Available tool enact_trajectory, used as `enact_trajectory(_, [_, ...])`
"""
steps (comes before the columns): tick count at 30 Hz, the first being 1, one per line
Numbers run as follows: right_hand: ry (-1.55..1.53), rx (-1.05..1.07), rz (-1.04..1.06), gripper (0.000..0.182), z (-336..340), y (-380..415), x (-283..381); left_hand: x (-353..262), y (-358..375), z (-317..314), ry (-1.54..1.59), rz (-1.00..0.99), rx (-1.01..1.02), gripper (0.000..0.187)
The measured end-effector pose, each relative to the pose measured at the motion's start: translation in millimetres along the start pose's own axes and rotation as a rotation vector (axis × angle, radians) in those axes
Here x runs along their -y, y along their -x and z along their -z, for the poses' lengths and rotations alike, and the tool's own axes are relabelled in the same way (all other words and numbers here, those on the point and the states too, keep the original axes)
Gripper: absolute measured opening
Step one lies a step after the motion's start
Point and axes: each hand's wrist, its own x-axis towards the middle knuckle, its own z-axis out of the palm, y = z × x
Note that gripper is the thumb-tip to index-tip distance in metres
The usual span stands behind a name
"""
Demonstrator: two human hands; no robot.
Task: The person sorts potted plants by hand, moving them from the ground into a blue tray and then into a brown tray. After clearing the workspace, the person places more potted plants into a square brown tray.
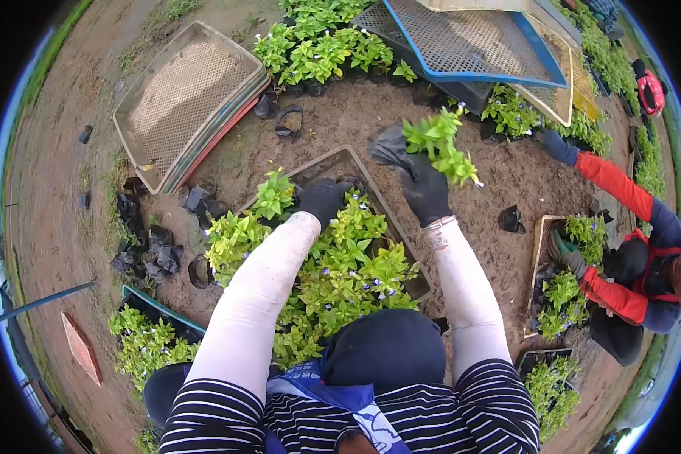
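My right hand (422, 188), in a dark glove, is closed round the black bag of a potted plant (440, 144) above the soil, right of the tray. The plant tips to the right, its leaves and small pale flowers clear of the fingers. My left hand (322, 200), gloved too, reaches into the upper part of a brown tray (380, 214) among bagged plants. Its fingers point down at the tray's inner edge, and what they touch, if anything, is hidden. Leafy plants (356, 257) with small purple flowers fill much of this tray.
Stacked crates (191, 98) lie at the upper left, and more trays (477, 45) rest on plants at the upper right. Black bags (159, 253) litter the soil on the left. A co-worker in red sleeves (617, 181) crouches at right beside another plant tray (537, 265).
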Motion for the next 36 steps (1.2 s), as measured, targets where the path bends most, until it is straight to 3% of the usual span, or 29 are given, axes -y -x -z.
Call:
enact_trajectory(2, [0.212,0.038,0.219,0.014,-33.5,-29.6,17.6,-19.3,15.7,16.1,0.006,0.031,-0.014,0.027])
enact_trajectory(3, [0.094,0.120,0.207,0.017,-56.1,-37.2,22.0,-21.7,22.3,16.1,0.013,-0.018,-0.117,0.026])
enact_trajectory(4, [-0.023,0.205,0.193,0.021,-84.3,-39.3,20.0,-25.5,25.0,17.8,-0.007,0.029,-0.036,0.028])
enact_trajectory(6, [0.387,0.483,0.565,0.029,-169.5,-22.7,-20.4,-30.9,29.9,21.4,-0.043,0.124,0.133,0.032])
enact_trajectory(7, [0.464,0.728,0.319,0.036,-173.1,-26.0,-8.0,-38.4,37.6,52.9,0.149,0.111,0.257,0.034])
enact_trajectory(10, [0.474,1.077,0.053,0.035,-145.7,-52.5,25.5,-20.2,78.7,52.6,0.363,0.011,-0.016,0.036])
enact_trajectory(11, [0.437,1.068,0.061,0.031,-141.6,-51.0,23.5,-16.5,98.3,74.9,0.405,0.041,-0.170,0.036])
enact_trajectory(12, [0.266,0.916,0.071,0.031,-136.2,-47.0,14.9,-6.5,114.5,107.7,0.438,0.059,-0.338,0.036])
enact_trajectory(14, [-0.061,0.602,0.077,0.030,-121.1,-17.8,-9.8,46.0,170.5,120.3,0.421,0.388,-0.752,0.033])
enact_trajectory(15, [-0.378,0.322,-0.070,0.032,-121.7,5.6,-28.9,73.9,197.3,114.6,0.500,0.664,-0.941,0.031])
enact_trajectory(16, [-0.165,0.187,-0.140,0.033,-94.9,16.5,-22.2,118.0,238.0,79.7,0.490,0.720,-1.055,0.032])
enact_trajectory(17, [-0.146,0.130,-0.225,0.033,-87.0,37.0,-29.3,165.5,279.5,27.2,0.663,0.862,-1.032,0.032])
enact_trajectory(18, [-0.113,0.060,-0.316,0.034,-78.3,57.4,-39.3,125.0,284.2,27.9,1.023,1.102,-0.892,0.029])
enact_trajectory(19, [-0.080,0.205,-0.422,0.034,-73.5,73.7,-45.8,133.8,314.5,-16.2,1.125,1.185,-0.627,0.025])
enact_trajectory(20, [-0.055,0.348,-0.539,0.035,-74.9,88.5,-48.2,149.4,348.2,-80.7,1.178,1.064,-0.529,0.031])
enact_trajectory(21, [-0.060,0.259,-0.552,0.035,-80.1,102.3,-52.1,161.0,378.0,-140.3,1.229,0.940,-0.434,0.037])
enact_trajectory(22, [-0.063,0.173,-0.558,0.035,-86.4,111.5,-55.4,137.1,376.2,-166.8,1.692,1.063,-0.691,0.039])
enact_trajectory(23, [-0.055,0.238,-0.622,0.038,-78.8,101.9,-51.1,163.5,397.2,-192.6,0.949,1.066,-0.242,0.037])
enact_trajectory(24, [-0.067,0.203,-0.547,0.039,-81.5,101.4,-54.4,195.5,414.5,-213.9,0.443,0.923,0.051,0.034])
enact_trajectory(25, [-0.058,0.281,-0.591,0.040,-74.8,95.6,-47.1,219.7,426.9,-227.6,-0.088,0.742,0.255,0.032])
enact_trajectory(26, [-0.061,0.255,-0.565,0.039,-74.6,97.3,-42.7,231.9,420.8,-237.3,-0.373,0.546,0.338,0.029])
enact_trajectory(28, [-0.119,0.204,-0.522,0.034,-71.2,105.9,-38.0,220.5,397.9,-216.8,-0.062,0.711,0.074,0.033])
enact_trajectory(31, [-0.206,0.214,-0.468,0.031,-25.7,118.5,-10.5,205.4,357.2,-179.2,0.193,0.916,-0.042,0.034])
enact_trajectory(33, [-0.231,0.209,-0.498,0.029,8.5,133.1,0.5,198.9,311.2,-147.8,0.250,0.897,-0.092,0.034])
enact_trajectory(36, [-0.188,-0.046,-0.611,0.024,59.4,167.1,-4.0,174.7,217.5,-102.6,0.324,0.691,-0.146,0.035])
